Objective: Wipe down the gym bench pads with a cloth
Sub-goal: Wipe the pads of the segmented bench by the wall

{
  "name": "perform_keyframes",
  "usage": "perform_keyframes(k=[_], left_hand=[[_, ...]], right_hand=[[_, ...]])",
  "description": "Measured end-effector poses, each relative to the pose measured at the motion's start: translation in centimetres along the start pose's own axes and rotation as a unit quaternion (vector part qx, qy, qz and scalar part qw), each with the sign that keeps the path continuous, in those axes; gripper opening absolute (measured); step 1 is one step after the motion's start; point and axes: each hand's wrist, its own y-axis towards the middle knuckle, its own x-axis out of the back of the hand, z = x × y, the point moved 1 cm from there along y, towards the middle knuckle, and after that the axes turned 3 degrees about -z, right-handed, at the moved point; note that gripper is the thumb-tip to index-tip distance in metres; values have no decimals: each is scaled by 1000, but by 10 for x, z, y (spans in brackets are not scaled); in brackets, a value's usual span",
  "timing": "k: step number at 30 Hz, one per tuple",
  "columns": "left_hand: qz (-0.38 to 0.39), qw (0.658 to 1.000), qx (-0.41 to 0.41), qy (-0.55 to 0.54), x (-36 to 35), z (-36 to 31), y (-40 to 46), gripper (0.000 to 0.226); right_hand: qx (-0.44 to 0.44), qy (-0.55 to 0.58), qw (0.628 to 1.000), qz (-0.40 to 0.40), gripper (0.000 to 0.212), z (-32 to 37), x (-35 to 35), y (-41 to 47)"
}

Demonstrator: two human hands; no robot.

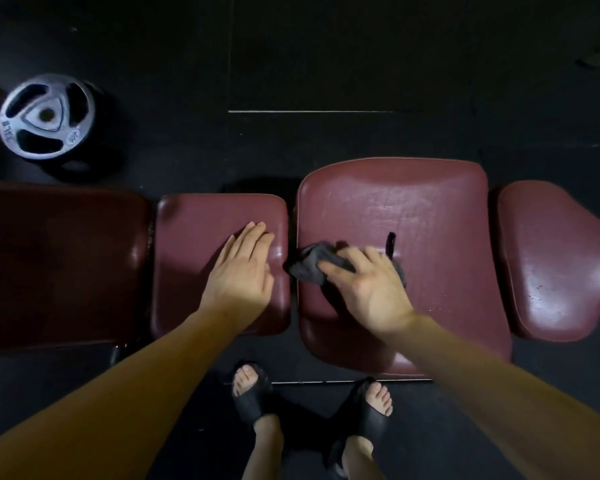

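Observation:
A gym bench runs left to right across the view with several maroon pads. My right hand presses a dark grey cloth flat onto the large middle pad, near its left edge, with fingers spread. My left hand rests flat, fingers straight, on the smaller pad just to the left. A darker pad lies at the far left and a curved pad at the far right.
A grey weight plate lies on the black floor behind the bench at the left. My feet in black sandals stand in front of the bench. A pale line marks the floor beyond.

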Motion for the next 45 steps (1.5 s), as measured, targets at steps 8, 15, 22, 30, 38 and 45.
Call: perform_keyframes(k=[8, 15, 22, 30, 38, 45], left_hand=[[-19, 999, 8, 27, -6, -4, -4, 61], [1, 999, 28, 19, 1, -9, -7, 63], [-7, 998, 65, 16, 0, -19, -4, 54], [8, 999, 15, 35, -6, -54, 1, 58], [33, 997, -39, 49, -31, -104, 21, 59], [10, 998, -8, 60, -38, -118, 23, 63]], right_hand=[[-108, -23, 991, -73, 37, -9, -7, 64], [-7, 11, 1000, -18, 42, 10, 0, -6], [-140, -22, 984, -111, 34, -14, -7, 80], [-66, 51, 996, -40, 35, -16, 0, -21], [-407, -23, 893, -190, 34, -140, 16, -18], [-280, 33, 949, -141, 40, -43, -1, 16]])
